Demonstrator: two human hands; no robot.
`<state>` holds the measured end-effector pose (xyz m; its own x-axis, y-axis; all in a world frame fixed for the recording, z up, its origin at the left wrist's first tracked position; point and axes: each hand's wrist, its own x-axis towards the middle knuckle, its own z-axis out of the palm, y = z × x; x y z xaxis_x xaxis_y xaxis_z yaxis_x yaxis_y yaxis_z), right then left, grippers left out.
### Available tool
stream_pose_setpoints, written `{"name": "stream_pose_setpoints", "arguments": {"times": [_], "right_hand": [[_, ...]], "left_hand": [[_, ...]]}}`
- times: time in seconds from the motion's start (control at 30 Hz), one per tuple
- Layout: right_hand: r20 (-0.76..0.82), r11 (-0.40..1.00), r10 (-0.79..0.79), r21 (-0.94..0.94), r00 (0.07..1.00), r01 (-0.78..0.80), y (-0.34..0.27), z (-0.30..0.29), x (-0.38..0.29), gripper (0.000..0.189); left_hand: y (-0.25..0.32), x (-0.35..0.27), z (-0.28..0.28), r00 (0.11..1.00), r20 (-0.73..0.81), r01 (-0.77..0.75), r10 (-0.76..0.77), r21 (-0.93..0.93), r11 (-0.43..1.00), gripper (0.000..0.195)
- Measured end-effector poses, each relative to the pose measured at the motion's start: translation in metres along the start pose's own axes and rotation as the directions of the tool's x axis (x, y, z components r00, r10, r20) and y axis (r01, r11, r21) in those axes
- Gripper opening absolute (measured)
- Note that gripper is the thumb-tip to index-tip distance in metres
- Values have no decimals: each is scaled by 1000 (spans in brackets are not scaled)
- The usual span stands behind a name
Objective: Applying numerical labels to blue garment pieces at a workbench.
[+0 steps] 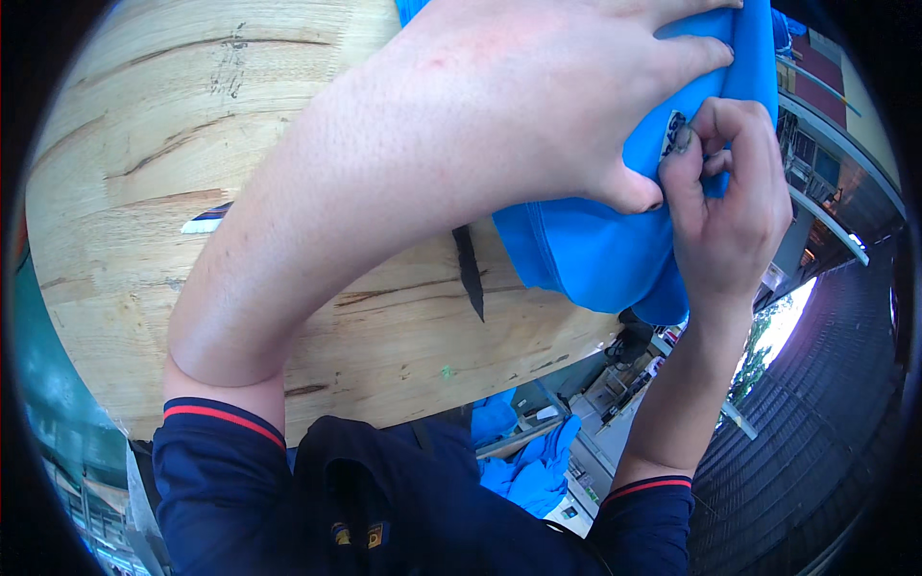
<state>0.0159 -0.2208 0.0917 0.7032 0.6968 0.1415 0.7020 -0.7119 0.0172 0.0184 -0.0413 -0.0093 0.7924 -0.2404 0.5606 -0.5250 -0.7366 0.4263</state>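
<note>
Blue fabric (598,252) lies over the far right part of the wooden tabletop and hangs past its edge. Flat on this fabric rests my left hand (576,93), fingers spread and thumb pointing right. My right hand (735,173) is bent beside it, thumb and index finger pinching the edge of a small black-and-white patterned piece (673,133) that lies against the fabric. Dark smudges mark my right thumb. Whether the piece is a label or a sticker cannot be told. A stitched seam runs down the fabric near its left edge.
The wooden tabletop (403,338) bears a narrow black strip (470,273) and a small striped scrap (209,217), partly behind my left forearm. More blue fabric (529,468) lies below the table's near edge. Shelving and a ribbed dark surface (807,403) stand at the right.
</note>
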Motion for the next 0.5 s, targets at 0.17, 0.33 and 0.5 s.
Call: {"name": "stream_pose_setpoints", "arguments": {"times": [0.17,0.33,0.5], "right_hand": [[1,996,-68,55,998,68,3,-5,-5,22],[-52,962,58,268,997,-42,14,-4,-20,22],[-116,996,29,92,993,-18,-1,2,-7,27]], "left_hand": [[-13,-8,1,999,-23,24,-23,38,999,90],[-8,-7,2,998,-49,36,-33,67,997,90],[-11,-11,1,997,-66,49,-44,86,995,91]]}}
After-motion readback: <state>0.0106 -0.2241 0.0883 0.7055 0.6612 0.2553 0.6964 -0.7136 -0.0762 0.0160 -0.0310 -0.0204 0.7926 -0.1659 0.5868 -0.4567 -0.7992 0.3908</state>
